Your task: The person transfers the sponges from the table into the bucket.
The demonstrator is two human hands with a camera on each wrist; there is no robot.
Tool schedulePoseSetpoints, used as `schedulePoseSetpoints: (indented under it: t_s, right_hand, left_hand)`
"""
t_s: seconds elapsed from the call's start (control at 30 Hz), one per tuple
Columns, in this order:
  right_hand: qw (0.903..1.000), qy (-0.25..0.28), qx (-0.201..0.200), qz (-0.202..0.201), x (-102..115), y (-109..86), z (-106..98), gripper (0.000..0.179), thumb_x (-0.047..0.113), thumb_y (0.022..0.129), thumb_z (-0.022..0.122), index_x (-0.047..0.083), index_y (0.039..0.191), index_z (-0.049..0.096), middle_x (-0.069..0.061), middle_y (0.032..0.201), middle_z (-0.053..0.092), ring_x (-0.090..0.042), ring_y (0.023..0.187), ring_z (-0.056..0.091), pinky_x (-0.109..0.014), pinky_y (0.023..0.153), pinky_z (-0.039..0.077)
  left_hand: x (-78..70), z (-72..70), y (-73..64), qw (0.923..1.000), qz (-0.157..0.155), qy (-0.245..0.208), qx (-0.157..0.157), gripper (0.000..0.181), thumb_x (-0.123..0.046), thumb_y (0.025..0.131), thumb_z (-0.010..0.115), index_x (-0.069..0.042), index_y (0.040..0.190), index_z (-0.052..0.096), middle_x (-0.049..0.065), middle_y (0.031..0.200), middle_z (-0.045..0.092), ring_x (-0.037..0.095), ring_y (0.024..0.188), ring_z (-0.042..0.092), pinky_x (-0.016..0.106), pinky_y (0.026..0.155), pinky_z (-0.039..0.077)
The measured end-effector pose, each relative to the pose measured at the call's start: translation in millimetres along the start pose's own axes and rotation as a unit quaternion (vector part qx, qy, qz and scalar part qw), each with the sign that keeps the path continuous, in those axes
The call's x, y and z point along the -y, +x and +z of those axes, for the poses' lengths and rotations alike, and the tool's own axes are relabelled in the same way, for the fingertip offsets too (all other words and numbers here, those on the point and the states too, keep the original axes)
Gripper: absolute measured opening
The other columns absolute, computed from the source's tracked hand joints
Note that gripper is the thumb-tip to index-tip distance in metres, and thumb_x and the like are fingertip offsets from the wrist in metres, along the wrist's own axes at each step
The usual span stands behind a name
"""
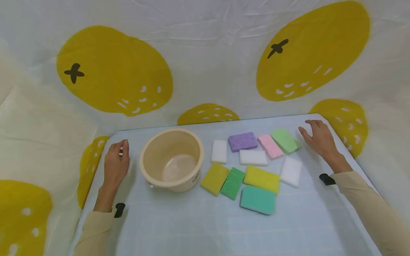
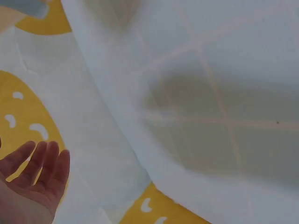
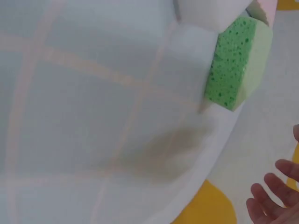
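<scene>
Left hand [image 1: 116,161] beside pot [image 1: 171,160], right hand [image 1: 321,139] just right of pale green sponge [image 1: 285,141] — both grips loose, fingers relaxed. Pot mouth up; sponge flat on bench [image 1: 192,227] — long axis far-left to near-right.

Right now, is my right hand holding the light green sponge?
No, the head view shows your right hand apart from the light green sponge, with a visible gap between them.
</scene>
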State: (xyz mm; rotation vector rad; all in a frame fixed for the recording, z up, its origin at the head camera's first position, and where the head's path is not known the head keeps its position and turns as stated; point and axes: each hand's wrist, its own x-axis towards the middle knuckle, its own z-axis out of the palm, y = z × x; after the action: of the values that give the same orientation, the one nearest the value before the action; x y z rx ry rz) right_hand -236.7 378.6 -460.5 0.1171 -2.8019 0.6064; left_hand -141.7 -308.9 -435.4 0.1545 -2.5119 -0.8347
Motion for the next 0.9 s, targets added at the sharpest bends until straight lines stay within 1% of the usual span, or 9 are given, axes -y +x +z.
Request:
schedulePoseSetpoints:
  t_s: [0.07, 0.13, 0.2, 0.27, 0.33, 0.43, 0.63, 0.77, 0.9]
  right_hand:
    - [0.9995, 0.023, 0.015, 0.014, 5, 1.1, 4, 0.054, 0.031, 0.107, 0.055, -0.013, 0.136, 0.049, -0.04, 0.14, 0.042, -0.057, 0.124, 0.041, -0.072, 0.106, 0.035]
    - [0.9984, 0.044, 0.026, 0.025, 9, 1.6, 7, 0.055, 0.033, 0.107, 0.055, -0.012, 0.139, 0.049, -0.039, 0.141, 0.042, -0.056, 0.124, 0.042, -0.071, 0.105, 0.036]
    - [0.9973, 0.058, 0.033, 0.033, 12, 1.5, 8, 0.055, 0.032, 0.107, 0.055, -0.012, 0.14, 0.048, -0.038, 0.14, 0.043, -0.054, 0.123, 0.044, -0.071, 0.103, 0.039]
    - [0.9963, 0.07, 0.037, 0.034, 15, 1.0, 8, 0.054, 0.03, 0.107, 0.056, -0.012, 0.14, 0.048, -0.037, 0.137, 0.045, -0.053, 0.12, 0.046, -0.07, 0.101, 0.041]
    - [0.9954, 0.08, 0.041, 0.032, 17, 0.2, 7, 0.054, 0.029, 0.107, 0.057, -0.013, 0.139, 0.048, -0.037, 0.135, 0.047, -0.053, 0.118, 0.049, -0.07, 0.099, 0.043]
    - [0.9935, 0.098, 0.048, 0.033, 18, -1.1, 6, 0.055, 0.028, 0.106, 0.058, -0.014, 0.139, 0.048, -0.038, 0.134, 0.049, -0.055, 0.116, 0.051, -0.069, 0.099, 0.044]
    - [0.9856, 0.124, 0.081, 0.081, 21, -2.7, 6, 0.062, 0.039, 0.107, 0.055, -0.012, 0.14, 0.049, -0.037, 0.138, 0.05, -0.054, 0.123, 0.051, -0.067, 0.101, 0.045]
    - [0.9779, 0.137, 0.111, 0.113, 23, -2.5, 6, 0.069, 0.047, 0.106, 0.052, -0.011, 0.143, 0.046, -0.037, 0.143, 0.046, -0.054, 0.128, 0.047, -0.067, 0.104, 0.043]
    - [0.9705, 0.144, 0.14, 0.134, 25, -1.7, 8, 0.075, 0.051, 0.105, 0.052, -0.01, 0.147, 0.042, -0.037, 0.147, 0.042, -0.054, 0.132, 0.043, -0.066, 0.107, 0.041]
  left_hand:
    - [-3.2, -4.2, -2.0, 0.9999, -0.002, -0.016, -0.006, 0.046, -0.029, 0.112, 0.045, 0.008, 0.13, 0.064, 0.028, 0.118, 0.063, 0.041, 0.098, 0.062, 0.035, 0.082, 0.052]
    - [-7.2, -7.2, -4.0, 0.9995, -0.001, -0.03, -0.011, 0.043, -0.028, 0.111, 0.046, 0.007, 0.129, 0.065, 0.026, 0.114, 0.065, 0.037, 0.095, 0.063, 0.02, 0.079, 0.046]
    - [-11.2, -8.3, -5.7, 0.9989, -0.001, -0.045, -0.013, 0.042, -0.027, 0.111, 0.047, 0.005, 0.128, 0.066, 0.024, 0.111, 0.067, 0.028, 0.091, 0.063, 0.008, 0.074, 0.04]
    - [-16.4, -8.5, -7.4, 0.9981, -0.002, -0.06, -0.012, 0.041, -0.028, 0.111, 0.047, 0.004, 0.128, 0.067, 0.022, 0.11, 0.068, 0.016, 0.086, 0.062, 0.002, 0.072, 0.039]
    - [-21.9, -8.1, -9.3, 0.9968, -0.008, -0.079, -0.007, 0.041, -0.029, 0.111, 0.047, 0.002, 0.128, 0.068, 0.02, 0.109, 0.069, 0.005, 0.081, 0.06, 0.002, 0.069, 0.042]
    - [-30.5, -7.4, -12.7, 0.994, -0.022, -0.107, 0.006, 0.043, -0.033, 0.111, 0.046, 0.0, 0.127, 0.068, 0.017, 0.109, 0.07, 0.0, 0.079, 0.059, 0.004, 0.067, 0.047]
    - [-44.2, -5.6, -19.4, 0.9828, -0.057, -0.174, 0.02, 0.046, -0.035, 0.112, 0.043, -0.001, 0.122, 0.072, 0.01, 0.104, 0.069, 0.008, 0.078, 0.064, 0.011, 0.067, 0.053]
    - [-50.4, -6.3, -22.8, 0.9726, -0.071, -0.22, 0.027, 0.041, -0.032, 0.111, 0.047, -0.001, 0.121, 0.073, 0.007, 0.103, 0.071, 0.009, 0.077, 0.062, 0.014, 0.066, 0.054]
    - [-55.9, -9.0, -26.1, 0.9638, -0.097, -0.245, 0.041, 0.039, -0.032, 0.109, 0.053, -0.002, 0.123, 0.074, 0.0, 0.101, 0.07, 0.009, 0.078, 0.062, 0.014, 0.068, 0.055]
